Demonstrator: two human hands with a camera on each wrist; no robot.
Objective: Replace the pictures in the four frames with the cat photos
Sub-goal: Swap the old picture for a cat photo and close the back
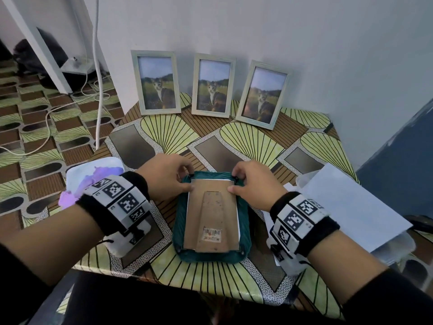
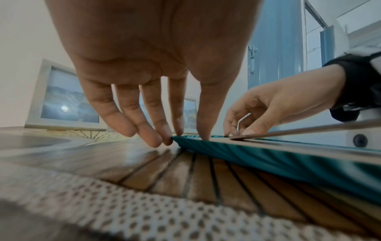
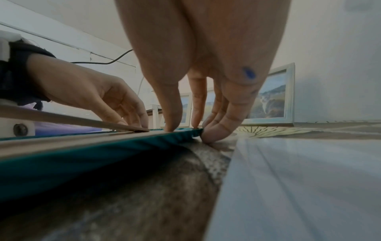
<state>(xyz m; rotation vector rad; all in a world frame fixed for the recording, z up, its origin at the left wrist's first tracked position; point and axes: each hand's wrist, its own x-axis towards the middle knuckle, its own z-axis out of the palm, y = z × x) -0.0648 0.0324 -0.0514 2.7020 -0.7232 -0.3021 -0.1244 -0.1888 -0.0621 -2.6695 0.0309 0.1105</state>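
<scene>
A teal frame (image 1: 179,227) lies face down in the middle of the table, its brown backing board (image 1: 212,214) and folded stand facing up. My left hand (image 1: 178,177) is at its top left corner: the thumb presses on the backing and fairly straight fingertips (image 2: 167,138) touch the frame's edge (image 2: 268,156). My right hand (image 1: 243,181) is at the top right corner, thumb on the backing, index on a black tab, the other fingers (image 3: 218,128) curled against the frame's edge (image 3: 82,156). Three pale frames with cat photos (image 1: 155,82) (image 1: 212,85) (image 1: 263,95) stand against the wall.
White paper sheets (image 1: 351,202) lie over a clear plastic box (image 1: 400,245) on the right of the table. A white tray with something purple (image 1: 93,177) sits at the left edge. Cables (image 1: 46,123) run over the floor to the left, and a blue door (image 1: 398,148) is on the right.
</scene>
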